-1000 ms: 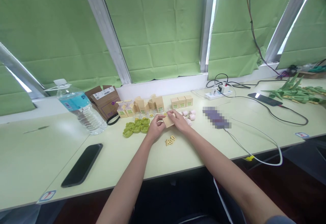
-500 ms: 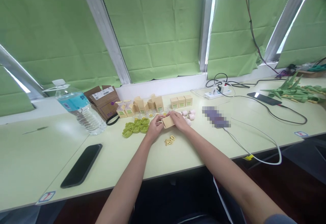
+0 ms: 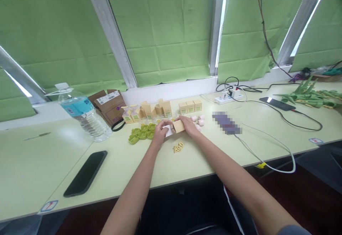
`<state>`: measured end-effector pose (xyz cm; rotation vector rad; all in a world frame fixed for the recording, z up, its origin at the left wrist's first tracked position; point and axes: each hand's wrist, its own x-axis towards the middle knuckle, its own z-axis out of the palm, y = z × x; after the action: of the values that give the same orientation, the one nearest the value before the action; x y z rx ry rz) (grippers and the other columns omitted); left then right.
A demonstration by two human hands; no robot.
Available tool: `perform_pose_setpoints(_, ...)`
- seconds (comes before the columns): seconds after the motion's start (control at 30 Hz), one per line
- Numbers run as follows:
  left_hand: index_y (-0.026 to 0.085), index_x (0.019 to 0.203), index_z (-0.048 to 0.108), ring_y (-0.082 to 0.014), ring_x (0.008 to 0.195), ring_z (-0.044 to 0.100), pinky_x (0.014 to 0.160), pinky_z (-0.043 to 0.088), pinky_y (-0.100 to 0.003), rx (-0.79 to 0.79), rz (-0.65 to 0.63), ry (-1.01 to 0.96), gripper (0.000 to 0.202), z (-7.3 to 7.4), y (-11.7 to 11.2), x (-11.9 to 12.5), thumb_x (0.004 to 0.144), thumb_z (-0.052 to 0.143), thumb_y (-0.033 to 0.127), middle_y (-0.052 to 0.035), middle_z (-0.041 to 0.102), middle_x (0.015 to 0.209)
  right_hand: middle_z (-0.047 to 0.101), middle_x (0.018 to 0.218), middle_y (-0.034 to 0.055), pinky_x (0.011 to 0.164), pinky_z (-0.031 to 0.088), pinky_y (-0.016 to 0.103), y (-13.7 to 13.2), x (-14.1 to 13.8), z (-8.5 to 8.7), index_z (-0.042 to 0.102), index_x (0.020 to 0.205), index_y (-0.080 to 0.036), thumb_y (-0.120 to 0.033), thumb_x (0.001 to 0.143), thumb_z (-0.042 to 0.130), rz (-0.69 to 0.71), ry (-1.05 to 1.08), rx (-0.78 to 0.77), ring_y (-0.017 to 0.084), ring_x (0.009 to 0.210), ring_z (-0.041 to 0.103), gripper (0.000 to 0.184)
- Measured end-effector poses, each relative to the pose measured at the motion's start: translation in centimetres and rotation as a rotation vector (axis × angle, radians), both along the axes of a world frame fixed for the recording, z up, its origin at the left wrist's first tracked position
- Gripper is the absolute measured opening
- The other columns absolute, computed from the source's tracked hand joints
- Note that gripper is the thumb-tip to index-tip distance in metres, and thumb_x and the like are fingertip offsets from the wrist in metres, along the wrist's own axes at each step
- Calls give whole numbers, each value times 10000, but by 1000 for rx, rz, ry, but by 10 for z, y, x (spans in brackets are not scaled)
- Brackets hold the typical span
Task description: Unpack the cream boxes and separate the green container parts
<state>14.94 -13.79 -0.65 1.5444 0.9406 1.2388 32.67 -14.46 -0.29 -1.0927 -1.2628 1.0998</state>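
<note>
Above the middle of the table, my right hand is wrapped round a small tan cardboard box. The box lies on its side with its end towards my left hand. My left fingers are closed on a white flap or card at that end; I cannot tell whether it is joined to the box. Beside my left hand sit several green cups. Several pale pink pieces lie by my right hand. Yellow rings are in a small pile in front of the box.
Small tan boxes stand in a row at the back, with opened boxes to their left. A water bottle, a brown carton and a black phone are on the left. A power strip and cables lie to the right.
My left hand has shifted slightly left, away from the box. A white flap or card now shows between the hand and the box's end, which looks open.
</note>
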Motion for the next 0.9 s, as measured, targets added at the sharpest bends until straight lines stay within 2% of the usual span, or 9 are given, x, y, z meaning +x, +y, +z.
perform_pose_setpoints(0.13, 177, 941, 681, -106, 553, 519, 502, 358, -219, -80, 23, -137, 308, 1, 1, 0, 646, 605, 222, -19, 688, 871, 676, 1035, 91, 555, 546, 316, -1, 0, 0, 701, 923, -211, -633, 873, 463, -6, 18, -12, 257, 912, 639, 487)
perform_pose_setpoints(0.27, 173, 948, 669, -135, 613, 590, 523, 406, -219, -158, 82, -295, 330, 7, 1, -1, 626, 658, 242, -19, 691, 814, 678, 1085, 76, 753, 544, 338, -3, 0, 2, 716, 914, -205, -603, 904, 434, -37, -71, 76, 247, 1021, 600, 488)
perform_pose_setpoints(0.33, 170, 945, 664, -141, 622, 600, 532, 418, -221, -182, 112, -334, 343, 9, 2, -2, 608, 667, 237, -21, 693, 794, 685, 1053, 69, 809, 526, 345, -4, 0, 2, 723, 937, -201, -603, 918, 422, -7, -93, 97, 240, 1016, 595, 502)
perform_pose_setpoints(0.47, 167, 919, 660, -126, 603, 576, 536, 415, -215, -185, 182, -359, 335, 9, 3, -2, 597, 703, 250, -4, 654, 725, 690, 973, 58, 809, 511, 351, -4, -1, 0, 714, 993, -208, -635, 920, 448, 100, -72, 76, 234, 943, 609, 509)
perform_pose_setpoints(0.57, 167, 910, 654, -112, 595, 554, 542, 409, -206, -147, 213, -363, 332, 8, 4, -2, 604, 731, 270, 16, 607, 688, 688, 997, 52, 849, 495, 348, -2, -3, -4, 704, 980, -213, -629, 912, 502, 204, -41, 147, 230, 959, 613, 468)
perform_pose_setpoints(0.67, 173, 921, 644, -102, 589, 541, 543, 408, -203, -102, 226, -361, 325, 7, 4, -2, 623, 727, 274, 25, 587, 701, 680, 1019, 42, 804, 497, 330, -3, -5, -7, 672, 1048, -225, -604, 869, 604, 310, -44, 158, 216, 923, 621, 424)
perform_pose_setpoints(0.8, 179, 984, 639, -105, 592, 546, 556, 422, -208, -65, 250, -341, 365, 7, 3, -2, 639, 722, 267, 20, 599, 723, 671, 1013, 40, 742, 503, 309, -4, -6, -8, 615, 1173, -233, -522, 766, 761, 353, -94, 134, 206, 888, 631, 520)
perform_pose_setpoints(0.9, 189, 1040, 632, -112, 597, 553, 556, 422, -208, -54, 258, -308, 409, 7, 2, -2, 650, 726, 269, 20, 599, 716, 674, 1037, 48, 770, 510, 323, -3, -5, -9, 631, 1166, -225, -502, 772, 757, 324, -126, 163, 211, 908, 635, 498)
